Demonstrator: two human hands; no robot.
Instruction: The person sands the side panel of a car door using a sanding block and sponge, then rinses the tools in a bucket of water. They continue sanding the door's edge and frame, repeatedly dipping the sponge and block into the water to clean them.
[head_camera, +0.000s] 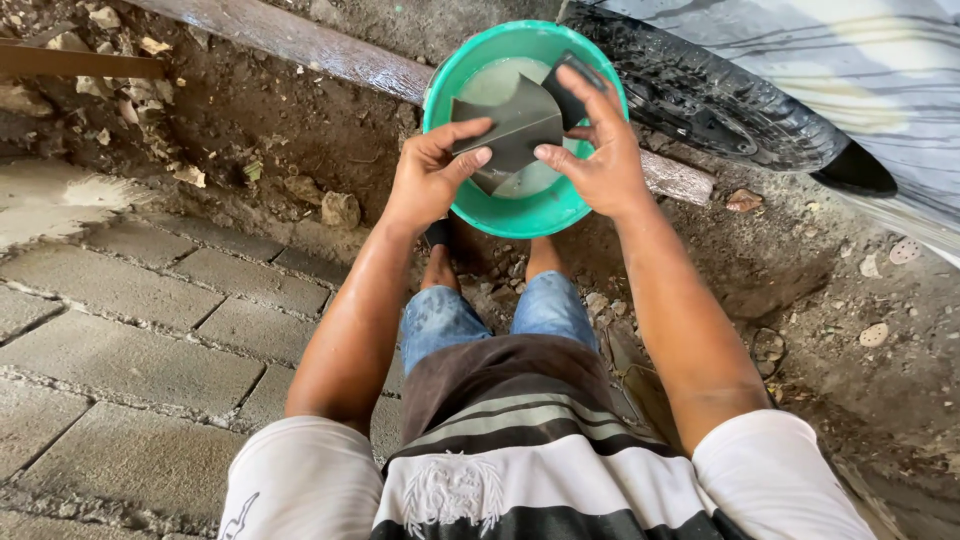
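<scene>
My left hand (432, 168) and my right hand (597, 150) both grip a dark grey sheet of sandpaper (515, 125) over a green plastic basin (520, 210). The basin holds cloudy water. My left thumb and fingers pinch the sheet's left edge. The right hand holds its right side, where a dark folded corner sticks up past my fingers. The sheet is bent between the two hands.
A black tyre (700, 95) lies just right of the basin, under a grey painted panel (860, 70). A wet wooden plank (300, 45) runs behind the basin. Grey paving blocks (130, 330) cover the left; dirt and stones lie on the right.
</scene>
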